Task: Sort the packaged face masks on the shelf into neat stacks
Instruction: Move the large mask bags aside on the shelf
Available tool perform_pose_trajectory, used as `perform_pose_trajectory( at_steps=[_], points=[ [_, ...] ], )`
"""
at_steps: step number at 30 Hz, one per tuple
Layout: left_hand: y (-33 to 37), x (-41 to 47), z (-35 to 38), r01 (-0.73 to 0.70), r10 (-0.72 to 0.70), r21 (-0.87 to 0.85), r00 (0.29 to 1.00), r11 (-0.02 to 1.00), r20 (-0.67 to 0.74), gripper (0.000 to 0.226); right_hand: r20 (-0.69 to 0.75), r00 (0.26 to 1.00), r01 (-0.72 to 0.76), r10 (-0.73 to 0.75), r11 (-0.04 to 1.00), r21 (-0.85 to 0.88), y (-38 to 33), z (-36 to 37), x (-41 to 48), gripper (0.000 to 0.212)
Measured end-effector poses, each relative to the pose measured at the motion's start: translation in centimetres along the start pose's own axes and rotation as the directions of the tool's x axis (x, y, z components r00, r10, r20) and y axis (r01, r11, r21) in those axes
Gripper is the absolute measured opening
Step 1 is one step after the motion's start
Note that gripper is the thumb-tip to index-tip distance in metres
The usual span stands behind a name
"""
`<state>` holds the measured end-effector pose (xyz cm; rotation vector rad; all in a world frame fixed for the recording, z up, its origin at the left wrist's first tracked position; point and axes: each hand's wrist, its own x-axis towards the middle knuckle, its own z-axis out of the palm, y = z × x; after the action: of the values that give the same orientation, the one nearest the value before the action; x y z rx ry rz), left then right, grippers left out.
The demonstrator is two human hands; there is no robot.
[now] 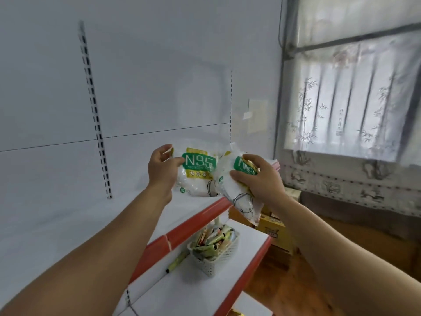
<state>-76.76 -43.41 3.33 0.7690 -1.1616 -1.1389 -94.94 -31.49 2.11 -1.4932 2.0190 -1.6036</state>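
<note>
You hold two packs of face masks, one in each hand, over the right end of the upper shelf (68, 224). Your hands are apart. Your left hand (163, 169) pinches the left pack (198, 176) at its left edge, between thumb and fingers. This pack stands almost upright: its long axis is near vertical, the green "N95" label is at the top and reads straight toward you. Your right hand (259, 179) grips the right pack (237, 197) with the fingers curled over its upper part. This pack is tilted: its long axis goes from upper left to lower right, and its lower end hangs past the red front edge (193, 226) of the shelf.

Your right fingers cover a part of that label, so only "N9" can be read. The right pack lies over the lower right corner of the left one. I cannot tell whether the left pack touches the shelf.

On the lower shelf (205, 293) stands one white basket (218, 261); the packets in it are too crowded to count.
</note>
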Motion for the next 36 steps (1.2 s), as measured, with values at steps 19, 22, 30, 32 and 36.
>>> perform_pose_trajectory(
  at_steps=[19,22,30,32,36],
  points=[
    [-12.3,24.0,21.2,-0.062,0.063,0.225,0.998,0.972,0.006,0.046,-0.087,0.995,-0.047,0.045,0.999,-0.013,16.1,-3.7,28.7,0.058],
    [-14.8,26.1,22.8,-0.01,0.028,0.282,0.998,0.96,-0.06,0.043,-0.026,0.998,-0.056,0.056,0.998,-0.009,18.4,-2.4,32.2,0.058],
    [-20.3,29.8,25.6,0.135,0.022,0.525,0.959,0.84,-0.282,0.047,0.158,0.987,0.007,0.007,0.996,-0.09,23.4,0.5,41.1,0.058],
    [-21.9,29.7,25.5,0.144,0.105,0.787,0.961,0.601,-0.256,0.049,0.315,0.949,0.092,-0.003,0.959,-0.268,24.9,1.9,42.9,0.055],
    [-23.9,29.6,25.7,0.029,0.192,0.94,0.976,0.34,-0.099,0.027,0.526,0.849,0.193,0.056,0.893,-0.407,27.5,4.4,44.4,0.056]
  ],
)
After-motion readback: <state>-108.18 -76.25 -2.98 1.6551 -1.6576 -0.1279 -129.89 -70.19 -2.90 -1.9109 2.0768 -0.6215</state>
